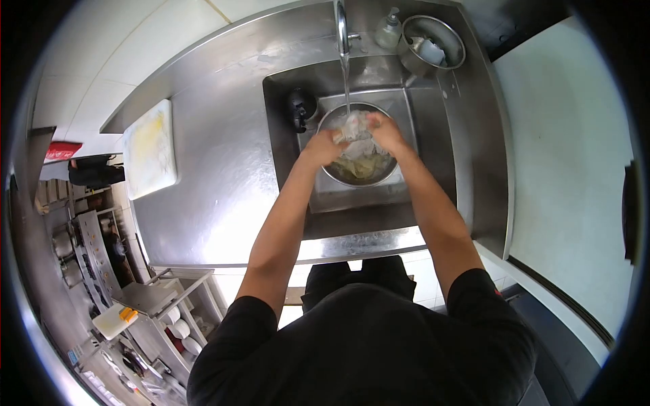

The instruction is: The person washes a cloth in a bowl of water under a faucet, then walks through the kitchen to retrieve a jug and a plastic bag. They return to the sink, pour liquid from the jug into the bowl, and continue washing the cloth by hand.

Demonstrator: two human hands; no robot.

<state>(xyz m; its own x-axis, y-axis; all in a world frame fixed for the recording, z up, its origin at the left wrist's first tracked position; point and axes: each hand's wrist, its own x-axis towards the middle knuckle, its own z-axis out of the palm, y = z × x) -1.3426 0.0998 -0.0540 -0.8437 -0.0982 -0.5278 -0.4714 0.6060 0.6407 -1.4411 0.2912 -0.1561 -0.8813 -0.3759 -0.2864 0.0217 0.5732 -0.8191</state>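
A stream of water (347, 82) falls from the faucet (340, 30) onto a pale, wet, crumpled bundle (355, 126) over a round metal bowl (338, 178). My left hand (325, 146) grips the bundle's left side with curled fingers. From the right, my right hand (387, 133) has its fingers closed on the same bundle. What the bundle is made of I cannot tell. Below my hands, the bowl holds more whitish stuff and yellowish-green soft pieces (362, 166) in water. The bowl stands in the steel sink (433, 155).
A black jug-like container (300, 108) sits in the sink's left back corner. Behind the sink's right side are a soap pump bottle (388, 30) and a metal pot (406, 57) with things inside. On the left counter lies a stained white cutting board (150, 150).
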